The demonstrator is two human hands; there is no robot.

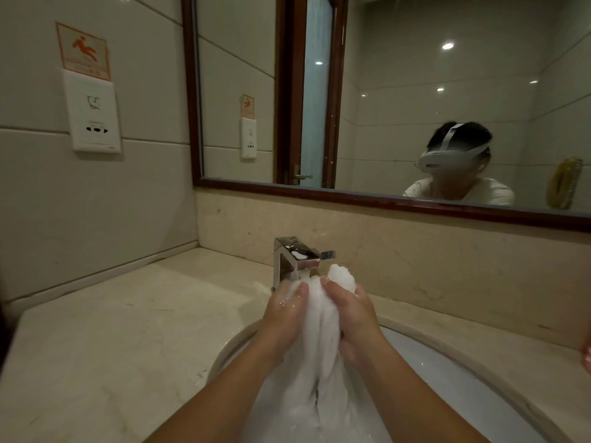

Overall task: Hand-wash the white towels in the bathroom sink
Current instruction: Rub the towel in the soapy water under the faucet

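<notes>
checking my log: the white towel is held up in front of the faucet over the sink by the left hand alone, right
Not by the left hand alone: the head view shows the left hand and the right hand both gripping the white towel. It is held up in front of the faucet, over the sink.

The white towel (319, 340) is soaked and sudsy, bunched into an upright column. Its lower end trails down into the round sink (473, 372), top end poking up near the faucet (295, 260)
</notes>
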